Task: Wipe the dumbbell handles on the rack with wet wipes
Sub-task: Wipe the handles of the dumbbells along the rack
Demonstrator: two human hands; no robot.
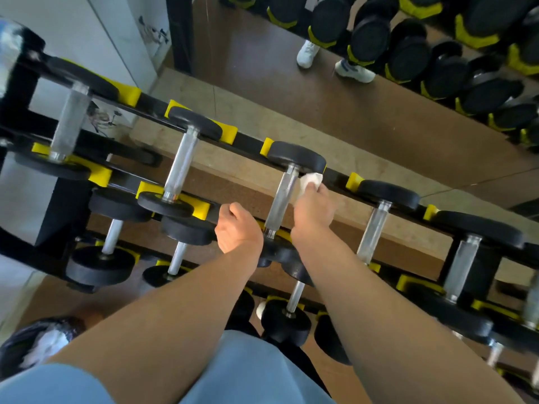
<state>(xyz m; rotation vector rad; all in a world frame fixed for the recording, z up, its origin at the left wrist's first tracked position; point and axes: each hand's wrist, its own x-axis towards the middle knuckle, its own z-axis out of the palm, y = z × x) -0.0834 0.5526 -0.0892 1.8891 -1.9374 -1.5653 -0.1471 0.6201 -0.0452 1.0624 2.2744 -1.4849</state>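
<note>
White crumpled wet wipe (311,180) is pinched in the right hand (313,209), pressed against the knurled silver dumbbell handle (281,201) on the black-and-yellow rack's (248,141) top tier. Left hand (237,228), fist closed, rests at the rack's front rail.

The dumbbell handle (280,199) at the rack's middle is bright metal with a rough knurled grip; its end discs (296,157) look matt black, rubber-like. The rack (248,142) rails are glossy black metal with smooth yellow plastic-looking cradles (353,181). Beside the handle, the wet wipe (310,181) is white, soft, crumpled cloth-like sheet. Behind the rack, a glossy mirror (291,91) surface.
</note>
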